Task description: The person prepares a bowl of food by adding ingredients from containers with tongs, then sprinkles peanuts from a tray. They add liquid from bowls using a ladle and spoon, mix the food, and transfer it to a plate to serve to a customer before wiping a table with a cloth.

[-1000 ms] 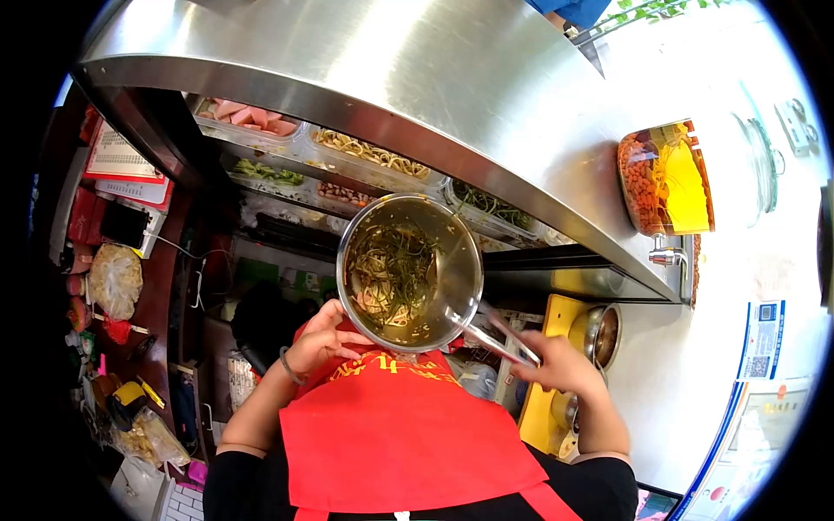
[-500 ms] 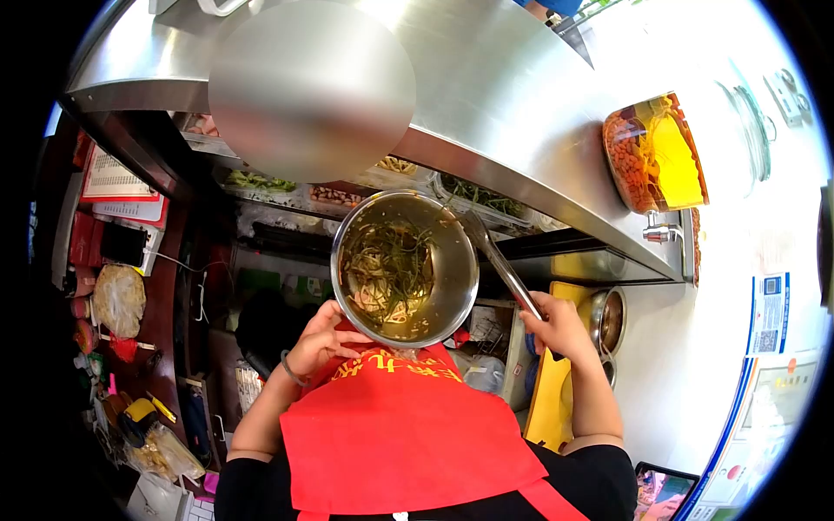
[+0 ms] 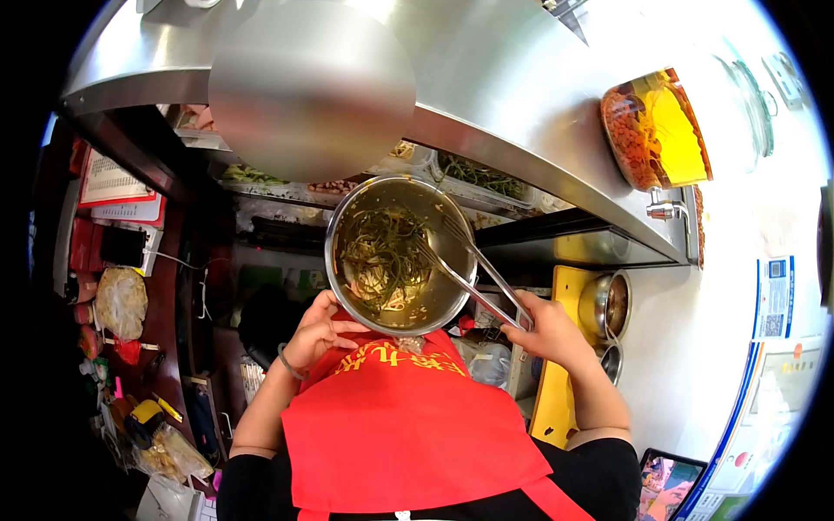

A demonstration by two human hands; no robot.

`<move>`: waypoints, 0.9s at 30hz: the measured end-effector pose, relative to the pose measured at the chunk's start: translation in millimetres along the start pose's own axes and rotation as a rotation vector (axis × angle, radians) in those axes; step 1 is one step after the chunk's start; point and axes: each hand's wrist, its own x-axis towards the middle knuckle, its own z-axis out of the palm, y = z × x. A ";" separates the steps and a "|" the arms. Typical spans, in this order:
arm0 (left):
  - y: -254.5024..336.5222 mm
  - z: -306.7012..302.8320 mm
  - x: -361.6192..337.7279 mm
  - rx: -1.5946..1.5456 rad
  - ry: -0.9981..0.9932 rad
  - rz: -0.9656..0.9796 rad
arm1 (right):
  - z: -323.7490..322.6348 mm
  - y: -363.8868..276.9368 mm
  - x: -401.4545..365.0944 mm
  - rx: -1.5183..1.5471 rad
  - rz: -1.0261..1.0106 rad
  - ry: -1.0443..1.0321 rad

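Observation:
A steel mixing bowl [image 3: 447,300] is tilted toward me in front of my apron. Inside it lie dark green strips mixed with pale strips [image 3: 387,256] in an oily sauce. My left hand [image 3: 318,337] grips the bowl low on its left side, thumb by the rim and fingers partly under it. Metal tongs [image 3: 479,293] are held in my right hand [image 3: 552,330] at the bowl's right. Their two arms are spread, one tip at the edge of the food and the other by the bowl's right inner wall.
Behind the bowl, food tubs [image 3: 482,178] stand under a steel counter [image 3: 504,95]. A jar with a tap [image 3: 656,139] is at the right, above a yellow board [image 3: 556,391] and steel pots [image 3: 605,304]. Papers and bags line the left side.
My right hand has moved slightly left and brought the tongs further into the bowl. The tongs' arms now show spread apart. My left hand still holds the bowl.

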 end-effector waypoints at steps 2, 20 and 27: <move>0.2 -1.5 -7.1 -0.017 0.017 0.005 | 7.4 -5.8 10.2 -0.024 -0.036 -0.006; -44.0 -102.3 -41.0 -0.033 0.619 0.351 | 198.5 -185.9 318.7 0.253 -0.336 -0.192; -51.3 -117.3 -32.5 -0.191 0.633 0.474 | 252.5 -216.6 367.6 0.164 -0.311 -0.046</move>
